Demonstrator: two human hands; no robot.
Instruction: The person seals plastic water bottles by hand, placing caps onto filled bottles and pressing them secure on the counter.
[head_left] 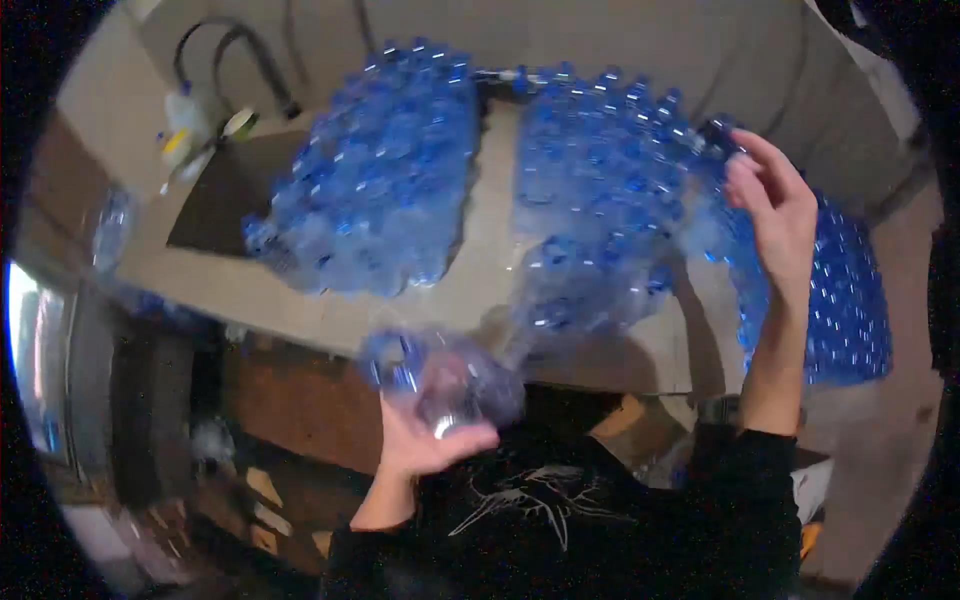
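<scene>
My left hand [430,450] is wrapped around a clear plastic bottle [480,385] just in front of the counter edge; blur hides whether there is more than one bottle in it. My right hand [780,200] is raised at the right, fingers bent together beside a dark bottle top [718,135]. Whether those fingers grip it cannot be made out. Below and beside that hand stands a bunch of blue-tinted bottles [850,290]. Another dense group of bottles [600,150] fills the counter's middle, with looser bottles [590,285] at its front. A third group [390,170] stands left of it.
The pale counter [490,220] shows as a strip between two bottle groups. At the back left are a dark sink [225,195], a black faucet [265,75] and a soap bottle [185,125]. A lone bottle [112,230] is at the far left. Open shelving lies below.
</scene>
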